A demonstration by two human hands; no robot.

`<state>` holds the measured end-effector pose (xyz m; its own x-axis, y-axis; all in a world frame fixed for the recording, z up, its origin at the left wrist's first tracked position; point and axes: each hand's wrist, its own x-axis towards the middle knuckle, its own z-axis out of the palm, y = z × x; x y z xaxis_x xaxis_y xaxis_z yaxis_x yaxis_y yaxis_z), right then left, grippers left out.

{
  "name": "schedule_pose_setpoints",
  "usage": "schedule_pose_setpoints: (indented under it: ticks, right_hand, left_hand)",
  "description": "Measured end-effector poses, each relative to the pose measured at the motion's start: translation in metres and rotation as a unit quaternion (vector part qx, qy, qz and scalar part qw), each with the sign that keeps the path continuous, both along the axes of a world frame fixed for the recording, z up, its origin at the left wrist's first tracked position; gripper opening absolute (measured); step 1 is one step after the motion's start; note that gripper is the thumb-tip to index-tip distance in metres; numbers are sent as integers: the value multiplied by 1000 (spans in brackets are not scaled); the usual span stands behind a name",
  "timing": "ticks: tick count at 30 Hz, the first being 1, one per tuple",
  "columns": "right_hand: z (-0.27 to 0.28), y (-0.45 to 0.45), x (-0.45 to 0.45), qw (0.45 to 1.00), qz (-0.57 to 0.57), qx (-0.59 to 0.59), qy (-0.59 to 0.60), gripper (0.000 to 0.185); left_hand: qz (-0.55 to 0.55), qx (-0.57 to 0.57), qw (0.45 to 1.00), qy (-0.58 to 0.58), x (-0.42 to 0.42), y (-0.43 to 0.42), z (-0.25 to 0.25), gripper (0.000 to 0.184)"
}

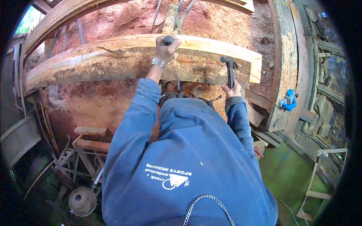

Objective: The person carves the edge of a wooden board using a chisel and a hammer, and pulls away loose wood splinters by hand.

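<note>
My left hand, with a metal watch band at the wrist, is closed around an upright tool with a dark round handle end. The hand hides the lower part of that tool, so I cannot tell its kind. It is over the long wooden beam, which has a pale upper edge and a darker, shaving-covered near face. My right hand grips a hammer by its handle at the beam's near right side. The hammer's head points away from me, apart from the left hand's tool.
Reddish wood shavings cover the ground. A blue power tool rests on the thick timber at right. Scrap wood lies beyond it. A metal frame and a round metal piece stand at lower left.
</note>
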<state>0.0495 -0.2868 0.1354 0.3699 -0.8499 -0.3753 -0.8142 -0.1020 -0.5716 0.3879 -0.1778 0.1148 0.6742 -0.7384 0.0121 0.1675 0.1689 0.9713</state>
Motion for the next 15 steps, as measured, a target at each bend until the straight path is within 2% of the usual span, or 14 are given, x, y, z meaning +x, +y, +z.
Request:
schedule_pose_setpoints:
  ticks: [3, 7, 9, 11, 12, 13, 15]
  right_hand:
    - [23, -9, 30, 998, 39, -33, 21, 39]
    - [37, -13, 67, 991, 60, -51, -109, 37]
    - [80, -17, 96, 987, 72, -38, -137, 35]
    - [180, -5, 134, 986, 74, -34, -147, 28]
    - [211, -3, 143, 976, 46, -30, -209, 23]
    - [237, -3, 150, 963, 19, -25, -269, 19]
    - [281, -3, 159, 872, 30, -83, -481, 10]
  left_hand:
    - [-12, 2, 1000, -19, 0, -3, -4, 23]
    - [-15, -4, 997, -78, -2, -3, -6, 21]
    - [-38, 11, 992, -117, -4, -5, -2, 19]
    - [-86, 48, 985, -144, -11, -6, 1, 19]
    - [-74, 38, 979, -186, -9, -7, -3, 19]
    - [-73, 30, 983, -166, -9, -5, 0, 19]
    - [-69, 13, 990, -125, -7, -3, 6, 20]
